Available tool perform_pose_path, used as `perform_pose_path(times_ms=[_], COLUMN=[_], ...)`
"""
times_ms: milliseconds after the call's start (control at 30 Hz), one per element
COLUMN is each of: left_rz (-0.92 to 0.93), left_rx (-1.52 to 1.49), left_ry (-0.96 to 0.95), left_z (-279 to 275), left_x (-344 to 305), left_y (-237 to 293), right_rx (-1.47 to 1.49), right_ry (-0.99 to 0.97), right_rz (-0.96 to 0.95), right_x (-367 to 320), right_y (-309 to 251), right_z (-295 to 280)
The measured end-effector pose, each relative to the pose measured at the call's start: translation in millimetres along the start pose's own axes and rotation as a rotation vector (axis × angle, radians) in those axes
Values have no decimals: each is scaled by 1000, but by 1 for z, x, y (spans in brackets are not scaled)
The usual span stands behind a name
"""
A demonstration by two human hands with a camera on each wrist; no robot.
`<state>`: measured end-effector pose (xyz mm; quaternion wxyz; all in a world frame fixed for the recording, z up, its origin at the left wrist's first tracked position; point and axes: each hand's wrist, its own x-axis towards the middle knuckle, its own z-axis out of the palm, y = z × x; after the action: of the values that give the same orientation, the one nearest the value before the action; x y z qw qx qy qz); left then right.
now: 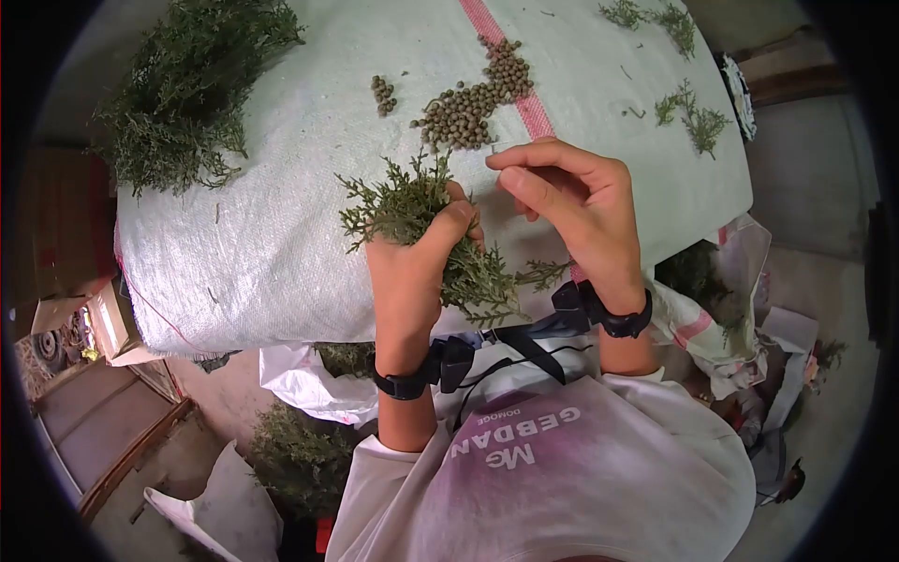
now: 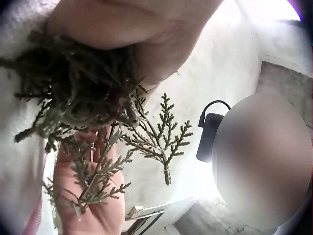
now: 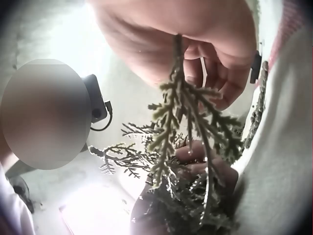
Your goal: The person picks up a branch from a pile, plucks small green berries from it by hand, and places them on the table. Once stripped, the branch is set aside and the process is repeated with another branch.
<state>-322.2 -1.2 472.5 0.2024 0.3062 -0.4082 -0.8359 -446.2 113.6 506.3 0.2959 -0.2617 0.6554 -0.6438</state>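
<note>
My left hand [image 1: 418, 262] grips a bunch of green, scaly-leaved evergreen sprigs [image 1: 395, 208], with leafy ends sticking out on both sides of the fist. A single sprig [image 3: 168, 110] with a bare stem end juts from the bunch toward the right wrist. Just right of the bunch is my right hand [image 1: 592, 201], raised, its thumb and forefinger tips close together and the other fingers loosely bent. Nothing shows between those fingertips. Beyond both hands, a pile of small round brown seed cones [image 1: 459, 117] lies on a stuffed white woven sack [image 1: 281, 234].
A large heap of evergreen branches [image 1: 187, 94] lies at the sack's far left. Loose sprigs [image 1: 698, 122] lie at its right. A smaller cone cluster [image 1: 382, 94] sits left of the pile. Below are more greenery [image 1: 300, 454] and an open bag [image 1: 726, 323].
</note>
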Motion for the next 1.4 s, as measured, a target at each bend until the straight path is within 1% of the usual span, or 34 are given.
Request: perform_pose_path(times_ms=[67, 133, 167, 233, 367, 433, 567, 633, 667, 733, 767, 800, 833, 867, 900, 933, 967, 1000, 1033, 1133, 1200, 1233, 1300, 1367, 1400], left_rz=[-24, -23, -33, -8, -25, 60, 39, 184, 181, 174, 166, 14, 15, 58, 101, 99, 49, -1, -4, -30, 90, 88, 112, 98, 121], left_rx=[15, 20, 18, 44, 113, 219, 205, 353, 423, 418, 411, 144, 140, 177, 212, 210, 125, 41, 41, 58, 325, 326, 301, 329, 402], left_ry=[4, -15, -12, -29, 50, 54, 23, -29, -53, -27, -18, 43, 47, 18, -12, -12, 24, 61, 62, 83, 38, 37, 33, 1, -29], left_z=[-1, -1, -1, -1, 7, 10, 5, 4, 5, 5, 7, 10, 9, 6, 5, 7, 10, 11, 12, 11, 10, 10, 9, 4, 3], left_x=[0, 0, 0, 0, -4, -4, -3, -4, -4, -7, -7, -7, -6, -6, -6, -6, -7, -7, -7, -6, -4, -5, -7, -5, -5], left_y=[3, 2, 2, 1, 2, 2, -1, -2, 2, 3, 2, 3, 2, 1, -1, -1, 0, 1, 0, 0, 0, -1, -3, -3, -1], right_rx=[40, 66, 65, 182, 220, 243, 219, 112, 119, 101, 102, 155, 208, 205, 283, 360, 359, 311, 264, 358, 320, 280, 301, 321, 293], right_ry=[-16, -93, -91, -193, -198, -178, -198, -180, -194, -136, -145, -138, -130, -132, -128, -123, -122, -128, -134, -152, -143, -137, -138, -136, -130], right_rz=[-2, -36, -25, -1, 28, 19, 29, -46, -38, -136, -132, -83, -35, -33, 15, 62, 64, -2, -67, -55, -74, -95, -86, -74, -67], right_x=[3, 3, 3, 3, 3, 3, 5, 6, 6, 7, 7, 6, 5, 4, 3, 3, 4, 5, 5, 5, 6, 6, 6, 5, 5], right_y=[7, 15, 17, 20, 27, 29, 32, 34, 37, 43, 43, 40, 38, 36, 35, 35, 37, 41, 43, 43, 44, 44, 45, 45, 44], right_z=[4, 4, 4, 3, 1, 0, -4, -5, -4, -2, -1, 0, 1, 1, 2, 1, 0, -2, -2, -1, -1, -1, -1, -1, -1])
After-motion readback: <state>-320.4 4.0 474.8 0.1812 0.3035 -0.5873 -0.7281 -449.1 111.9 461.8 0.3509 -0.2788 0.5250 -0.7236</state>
